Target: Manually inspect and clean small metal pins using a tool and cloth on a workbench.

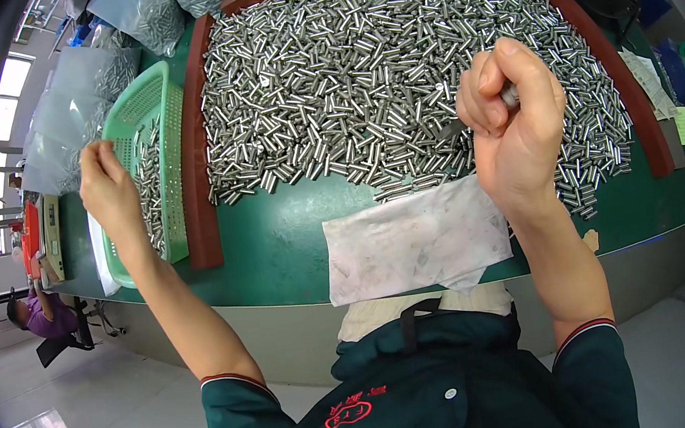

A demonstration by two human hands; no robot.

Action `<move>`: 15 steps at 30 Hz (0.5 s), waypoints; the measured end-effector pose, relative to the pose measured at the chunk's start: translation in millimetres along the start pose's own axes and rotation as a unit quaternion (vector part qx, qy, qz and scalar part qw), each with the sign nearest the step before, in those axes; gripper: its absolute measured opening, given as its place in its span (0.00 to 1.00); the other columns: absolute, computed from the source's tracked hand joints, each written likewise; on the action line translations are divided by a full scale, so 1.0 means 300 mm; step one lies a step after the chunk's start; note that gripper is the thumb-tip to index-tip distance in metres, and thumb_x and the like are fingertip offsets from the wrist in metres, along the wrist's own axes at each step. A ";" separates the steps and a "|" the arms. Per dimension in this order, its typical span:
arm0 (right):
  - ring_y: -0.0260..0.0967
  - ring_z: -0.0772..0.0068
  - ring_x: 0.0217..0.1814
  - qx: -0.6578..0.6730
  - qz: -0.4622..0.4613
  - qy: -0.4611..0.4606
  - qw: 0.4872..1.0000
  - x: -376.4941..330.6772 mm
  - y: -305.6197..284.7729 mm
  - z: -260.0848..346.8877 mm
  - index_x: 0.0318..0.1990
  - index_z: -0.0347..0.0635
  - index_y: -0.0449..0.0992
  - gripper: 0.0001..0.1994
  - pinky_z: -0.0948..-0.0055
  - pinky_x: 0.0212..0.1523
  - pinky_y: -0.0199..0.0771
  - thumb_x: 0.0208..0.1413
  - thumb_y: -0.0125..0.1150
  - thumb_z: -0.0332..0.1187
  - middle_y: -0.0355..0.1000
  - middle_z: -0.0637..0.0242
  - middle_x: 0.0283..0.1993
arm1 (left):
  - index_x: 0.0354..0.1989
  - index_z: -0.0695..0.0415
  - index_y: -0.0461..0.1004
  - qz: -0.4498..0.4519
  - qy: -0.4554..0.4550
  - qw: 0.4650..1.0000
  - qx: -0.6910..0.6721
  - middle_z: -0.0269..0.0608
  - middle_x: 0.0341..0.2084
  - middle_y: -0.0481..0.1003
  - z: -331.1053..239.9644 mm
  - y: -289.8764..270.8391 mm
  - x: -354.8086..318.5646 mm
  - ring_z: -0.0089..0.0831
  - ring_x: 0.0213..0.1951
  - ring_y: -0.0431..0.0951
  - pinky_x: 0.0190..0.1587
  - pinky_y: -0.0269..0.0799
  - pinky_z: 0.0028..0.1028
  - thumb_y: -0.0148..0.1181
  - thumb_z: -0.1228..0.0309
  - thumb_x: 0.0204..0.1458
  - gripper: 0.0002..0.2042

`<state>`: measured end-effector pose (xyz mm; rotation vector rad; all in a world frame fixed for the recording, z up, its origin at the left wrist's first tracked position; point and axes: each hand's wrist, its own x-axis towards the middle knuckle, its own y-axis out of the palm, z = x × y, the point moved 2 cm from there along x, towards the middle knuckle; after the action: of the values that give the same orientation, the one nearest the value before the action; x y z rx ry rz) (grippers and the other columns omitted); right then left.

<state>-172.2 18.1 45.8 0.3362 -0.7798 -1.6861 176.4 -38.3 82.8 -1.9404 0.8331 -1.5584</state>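
1. Head view shows the right hand (514,124) curled into a fist, its grip closed on a small metal pin (510,96) whose end pokes out between thumb and fingers.
2. That fist hangs just above the heap of steel pins (373,61) spread inside the brown curved rail (195,147).
3. Left hand (107,190) hovers over the green basket (157,109), fingers pinched narrow; I cannot tell whether anything sits between them.
4. A few pins lie in the basket already.
5. Doing this well likely means keeping the fist snug so nothing slips, and letting go low over the basket.
6. White cloth (416,239) lies on the green surface (277,249), near its front edge.
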 end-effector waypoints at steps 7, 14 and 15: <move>0.43 0.88 0.12 -0.005 0.012 -0.005 1.000 0.000 -0.010 0.001 0.14 0.39 0.63 0.14 0.85 0.12 0.44 0.51 0.45 0.29 0.56 0.73 0.13 | 0.32 0.62 0.71 0.069 0.130 0.987 -0.066 0.46 0.26 0.72 -0.193 0.034 -0.070 0.38 0.29 0.73 0.32 0.67 0.29 0.55 0.74 0.43 0.07; 0.43 0.88 0.12 0.000 0.018 -0.002 1.000 -0.002 -0.003 0.001 0.14 0.39 0.62 0.14 0.85 0.12 0.43 0.51 0.45 0.29 0.56 0.73 0.13 | 0.24 0.62 0.70 0.252 0.284 0.896 -0.231 0.41 0.17 0.66 -0.507 0.172 -0.229 0.36 0.24 0.69 0.27 0.64 0.29 0.56 0.80 0.37 0.04; 0.43 0.88 0.12 0.002 0.023 0.001 1.000 -0.002 -0.003 0.000 0.14 0.39 0.62 0.14 0.85 0.12 0.43 0.51 0.45 0.29 0.56 0.73 0.13 | 0.26 0.62 0.70 0.260 0.285 0.890 -0.243 0.41 0.17 0.66 -0.516 0.183 -0.240 0.35 0.23 0.68 0.27 0.63 0.30 0.56 0.79 0.36 0.06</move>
<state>-172.7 18.6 45.1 0.3211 -0.7837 -1.6410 6.0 -24.9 28.2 -1.3310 1.9662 -1.6811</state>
